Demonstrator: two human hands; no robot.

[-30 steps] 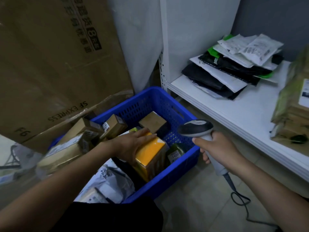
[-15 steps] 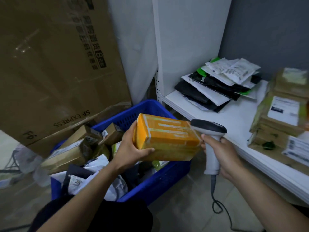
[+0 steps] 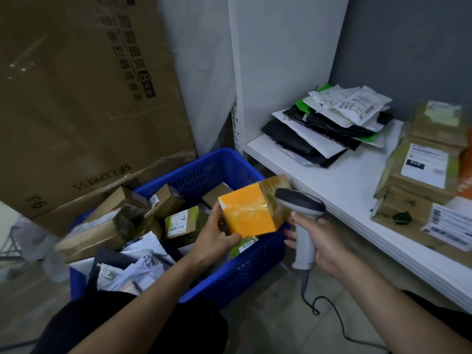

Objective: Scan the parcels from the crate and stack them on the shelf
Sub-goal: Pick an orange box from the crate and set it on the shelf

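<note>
My left hand [image 3: 217,237] grips an orange taped parcel [image 3: 249,213] by its lower left corner, holding it tilted above the blue crate [image 3: 229,274]. Right beside the parcel, my right hand [image 3: 316,241] holds a grey corded barcode scanner [image 3: 301,221] by its handle, its dark head close against the parcel's right end. The crate on the floor holds several brown boxes [image 3: 168,200] and pale mailer bags [image 3: 138,267]. The white shelf [image 3: 344,190] lies to the right.
On the shelf, a pile of black, white and green mailers [image 3: 329,126] sits at the back, and stacked brown boxes [image 3: 421,172] stand at the right. A big brown carton [image 3: 84,98] leans behind the crate. The scanner cable [image 3: 332,318] trails on the tiled floor.
My left hand lifted the orange parcel out of the crate, then turned it so a plain orange face shows. The scanner came up against the parcel's right end.
</note>
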